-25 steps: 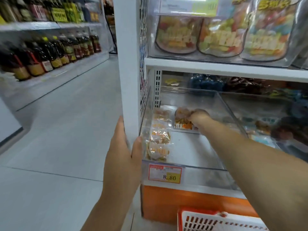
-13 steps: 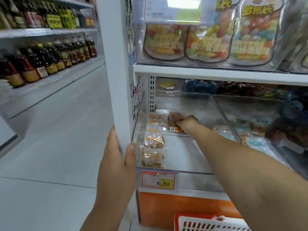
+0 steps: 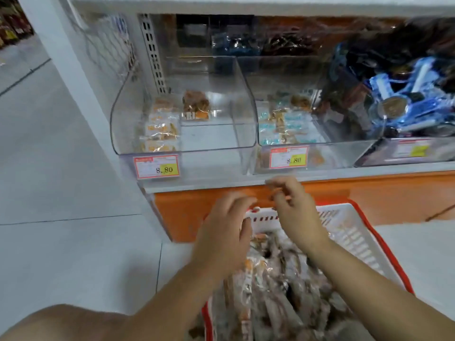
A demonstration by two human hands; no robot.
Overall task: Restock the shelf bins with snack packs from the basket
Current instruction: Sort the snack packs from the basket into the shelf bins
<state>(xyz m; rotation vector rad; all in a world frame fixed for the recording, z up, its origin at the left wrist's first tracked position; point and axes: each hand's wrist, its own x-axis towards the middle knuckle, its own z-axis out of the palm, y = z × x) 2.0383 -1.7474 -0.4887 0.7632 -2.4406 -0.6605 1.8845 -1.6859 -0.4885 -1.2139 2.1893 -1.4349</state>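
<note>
Snack packs, clear-wrapped with orange print (image 3: 270,286): most lie heaped in white slatted plastic basket with red rim (image 3: 349,232), below the shelf. Leftmost clear plastic shelf bin (image 3: 209,143) holds about 5, floor mostly bare; restocking looks early. Left hand (image 3: 221,237) loose and empty over basket. Right hand (image 3: 293,207) has fingers curled, blurred; cannot tell if it holds anything

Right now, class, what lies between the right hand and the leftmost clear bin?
Head view: between right hand and leftmost clear bin runs the white shelf edge above the orange base panel.
</note>
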